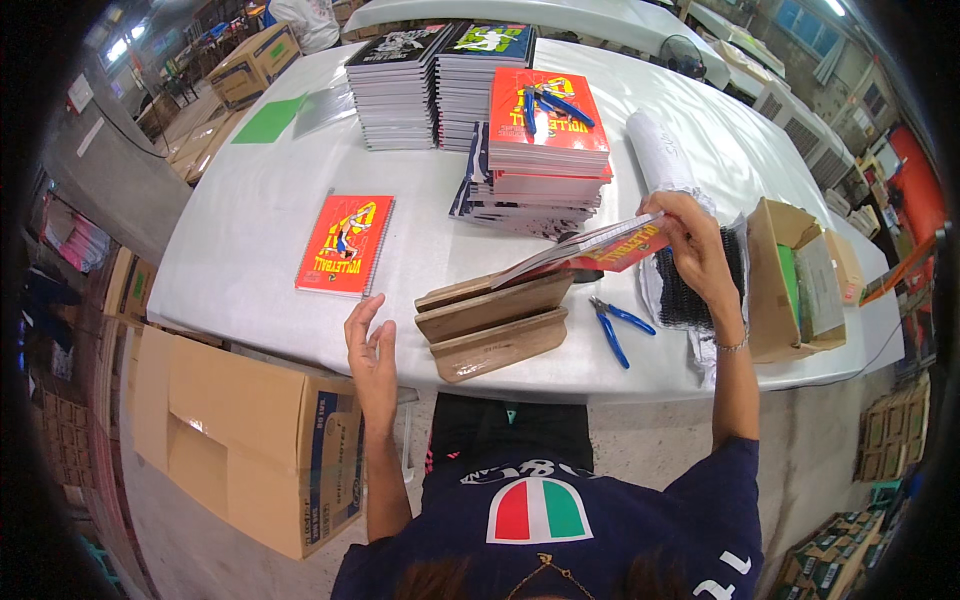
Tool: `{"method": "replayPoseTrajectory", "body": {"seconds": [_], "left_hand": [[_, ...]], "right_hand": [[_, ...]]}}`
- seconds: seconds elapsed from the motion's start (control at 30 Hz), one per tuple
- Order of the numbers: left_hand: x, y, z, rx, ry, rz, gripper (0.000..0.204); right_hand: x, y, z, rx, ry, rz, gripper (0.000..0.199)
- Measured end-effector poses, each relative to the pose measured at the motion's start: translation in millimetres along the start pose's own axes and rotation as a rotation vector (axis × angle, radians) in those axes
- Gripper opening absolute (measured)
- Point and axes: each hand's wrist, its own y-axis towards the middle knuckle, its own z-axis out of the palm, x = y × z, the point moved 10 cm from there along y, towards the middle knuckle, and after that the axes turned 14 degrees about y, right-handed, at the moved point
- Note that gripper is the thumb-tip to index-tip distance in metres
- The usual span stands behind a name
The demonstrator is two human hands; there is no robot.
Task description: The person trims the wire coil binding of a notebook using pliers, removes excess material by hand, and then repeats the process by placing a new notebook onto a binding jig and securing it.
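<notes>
My right hand (690,235) grips a thin block of pages with a red cover (628,250). The block is tilted, and its lower end reaches to the slotted wooden stand (500,345) at the table's front edge. My left hand (370,345) is held open left of the stand, touching nothing. Beyond it lies a red spiral notebook (345,243), flat on the table. Blue-handled cutting pliers (622,328) lie right of the stand. A second pair of blue pliers (550,105) rests on a stack of red-covered books (550,170).
Two tall stacks of dark notebooks (398,100) stand at the back. Black binding coils (690,290) in white wrapping lie at right, beside an open cardboard box (785,290). A green sheet (268,120) lies at far left. A large carton (240,420) stands below the table's left front.
</notes>
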Motion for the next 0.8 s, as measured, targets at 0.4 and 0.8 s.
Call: {"method": "replayPoseTrajectory", "body": {"seconds": [0.4,0.8], "left_hand": [[2,-9,-20,-0.053,-0.103,-0.089,0.035],[-32,5,37,0.100,-0.250,0.034,0.071]], "right_hand": [[-4,-20,-6,-0.030,0.043,0.060,0.021],[10,15,120,0.367,0.007,-0.030,0.043]]}}
